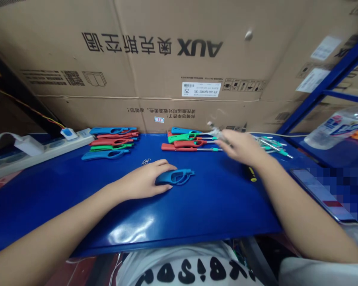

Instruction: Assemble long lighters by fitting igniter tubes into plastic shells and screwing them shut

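Note:
My left hand (147, 178) rests on the blue table (107, 206), fingers closed over the rear of a blue plastic lighter handle (176, 176) lying flat. My right hand (240, 145) is farther back and to the right, blurred by motion, pinching a small clear or metal part (215, 130) near the tips of the assembled lighters (191, 143). Those lie in a row of red, green and blue, with metal nozzles pointing right.
A stack of empty handles (111, 143) in blue, red and green lies at the back left. Loose metal tubes with green tips (271, 143) lie at the back right. A yellow-handled tool (252, 174), a power strip (32, 149), a plastic bag (343, 127) and a big cardboard box (179, 59) surround the table.

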Motion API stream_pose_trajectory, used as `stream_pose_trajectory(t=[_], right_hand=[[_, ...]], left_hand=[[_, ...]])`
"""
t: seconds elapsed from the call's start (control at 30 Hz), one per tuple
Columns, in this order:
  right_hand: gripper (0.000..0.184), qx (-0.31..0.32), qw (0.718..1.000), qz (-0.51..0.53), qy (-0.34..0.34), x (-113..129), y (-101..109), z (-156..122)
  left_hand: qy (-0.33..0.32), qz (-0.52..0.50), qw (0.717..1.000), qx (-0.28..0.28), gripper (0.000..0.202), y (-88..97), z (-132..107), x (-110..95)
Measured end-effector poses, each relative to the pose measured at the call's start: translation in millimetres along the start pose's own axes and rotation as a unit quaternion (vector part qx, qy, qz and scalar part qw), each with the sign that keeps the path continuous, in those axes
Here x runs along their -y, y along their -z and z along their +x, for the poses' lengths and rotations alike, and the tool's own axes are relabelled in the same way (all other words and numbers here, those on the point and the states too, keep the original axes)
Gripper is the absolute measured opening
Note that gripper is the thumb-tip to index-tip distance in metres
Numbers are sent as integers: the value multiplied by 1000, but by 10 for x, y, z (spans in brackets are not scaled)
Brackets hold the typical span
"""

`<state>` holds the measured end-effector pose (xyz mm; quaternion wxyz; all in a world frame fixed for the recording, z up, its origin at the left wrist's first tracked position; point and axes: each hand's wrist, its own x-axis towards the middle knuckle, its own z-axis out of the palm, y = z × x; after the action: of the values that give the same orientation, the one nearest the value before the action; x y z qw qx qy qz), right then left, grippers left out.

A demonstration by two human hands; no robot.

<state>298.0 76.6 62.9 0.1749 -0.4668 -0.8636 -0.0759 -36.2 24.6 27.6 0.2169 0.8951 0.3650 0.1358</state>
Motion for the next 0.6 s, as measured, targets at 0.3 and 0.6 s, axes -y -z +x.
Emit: stream_pose_trajectory(t=[0.3,0.6], right_hand=[[25,-15,980,-4,-200,-1366,-114,-295],[5,-84,977,29,-193,-1538,-446,-462]], left_hand=[[-35,73,997,1,41,5,-19,-3],[15,120,992,47,36,285,-128,-7]])
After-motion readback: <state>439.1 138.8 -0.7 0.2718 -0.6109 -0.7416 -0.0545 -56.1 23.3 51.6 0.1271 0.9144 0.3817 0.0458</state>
